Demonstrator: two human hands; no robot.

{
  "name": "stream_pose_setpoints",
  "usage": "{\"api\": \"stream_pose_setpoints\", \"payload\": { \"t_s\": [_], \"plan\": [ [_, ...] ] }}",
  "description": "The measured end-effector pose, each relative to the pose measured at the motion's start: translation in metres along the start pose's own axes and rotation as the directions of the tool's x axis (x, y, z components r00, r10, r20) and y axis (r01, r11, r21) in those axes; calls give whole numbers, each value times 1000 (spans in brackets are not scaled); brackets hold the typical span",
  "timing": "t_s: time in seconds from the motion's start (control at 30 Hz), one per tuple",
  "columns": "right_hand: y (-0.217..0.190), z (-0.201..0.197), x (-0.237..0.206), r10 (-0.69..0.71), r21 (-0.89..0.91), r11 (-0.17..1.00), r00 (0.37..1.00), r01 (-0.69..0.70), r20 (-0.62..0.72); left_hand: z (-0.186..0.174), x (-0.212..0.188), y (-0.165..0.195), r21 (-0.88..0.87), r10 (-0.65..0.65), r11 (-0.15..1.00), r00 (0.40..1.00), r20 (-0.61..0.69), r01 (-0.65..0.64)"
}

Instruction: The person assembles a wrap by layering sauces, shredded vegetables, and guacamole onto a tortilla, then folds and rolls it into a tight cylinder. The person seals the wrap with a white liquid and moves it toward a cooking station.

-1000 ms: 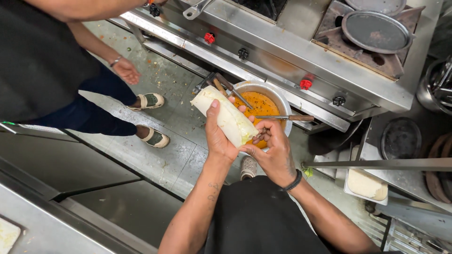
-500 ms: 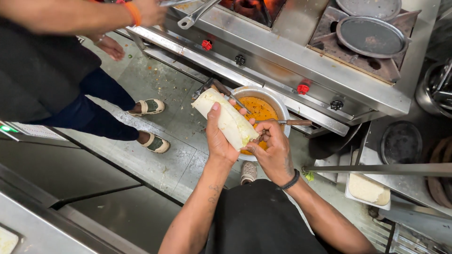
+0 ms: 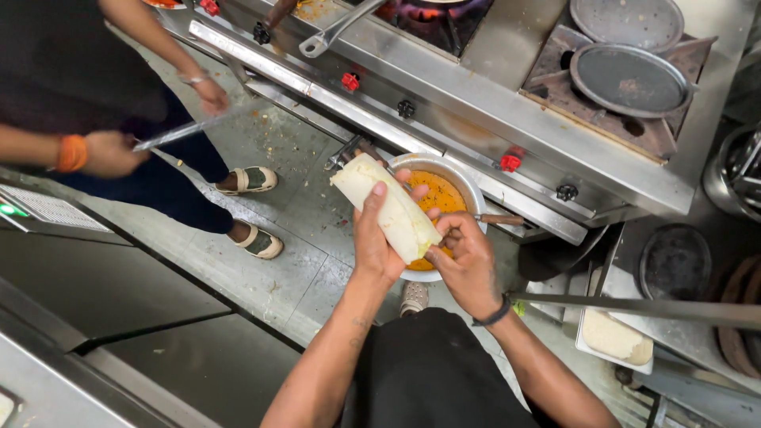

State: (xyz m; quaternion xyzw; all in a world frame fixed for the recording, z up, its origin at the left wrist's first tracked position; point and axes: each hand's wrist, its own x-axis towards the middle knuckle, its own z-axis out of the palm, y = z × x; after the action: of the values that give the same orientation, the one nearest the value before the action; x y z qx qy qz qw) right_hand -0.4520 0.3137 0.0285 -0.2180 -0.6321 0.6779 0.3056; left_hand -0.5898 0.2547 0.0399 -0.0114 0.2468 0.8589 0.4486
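small green indicator light (image 3: 9, 210) on left counter edge, no packages

The steel stove (image 3: 507, 103) carries two flat round pans (image 3: 630, 78), while the floor (image 3: 301, 206) bears scattered crumbs.

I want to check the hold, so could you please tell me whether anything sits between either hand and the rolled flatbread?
Nothing visible does. The left hand wraps the roll from below, thumb on top, and the right hand pinches its lower end directly. The bowl of orange curry lies beneath them, not between.
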Motion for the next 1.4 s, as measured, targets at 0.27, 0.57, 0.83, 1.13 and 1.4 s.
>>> {"api": "stream_pose_setpoints", "payload": {
  "t_s": [0.27, 0.57, 0.83, 1.13, 1.4],
  "plan": [
    [13, -31, 2, 80, -24, 997, 995, -79, 65, -11, 16, -20, -11, -33, 999, 996, -79, 32],
    [93, -115, 11, 219, -116, 966, 970, -231, -106, -48, 27, -19, -123, -97, 989, 990, -98, 85],
    [185, -215, -5, 374, -156, 866, 824, -474, -425, -72, 4, 10, 27, 41, 999, 969, -244, -36],
    [205, -226, -10, 507, 109, 862, 833, -496, -221, -71, -9, 17, 82, 85, 994, 976, -201, -70],
    [192, -232, -8, 406, -494, 546, 730, -676, -550, -64, -8, 16, 86, 97, 993, 972, -212, -80]
  ]
}}
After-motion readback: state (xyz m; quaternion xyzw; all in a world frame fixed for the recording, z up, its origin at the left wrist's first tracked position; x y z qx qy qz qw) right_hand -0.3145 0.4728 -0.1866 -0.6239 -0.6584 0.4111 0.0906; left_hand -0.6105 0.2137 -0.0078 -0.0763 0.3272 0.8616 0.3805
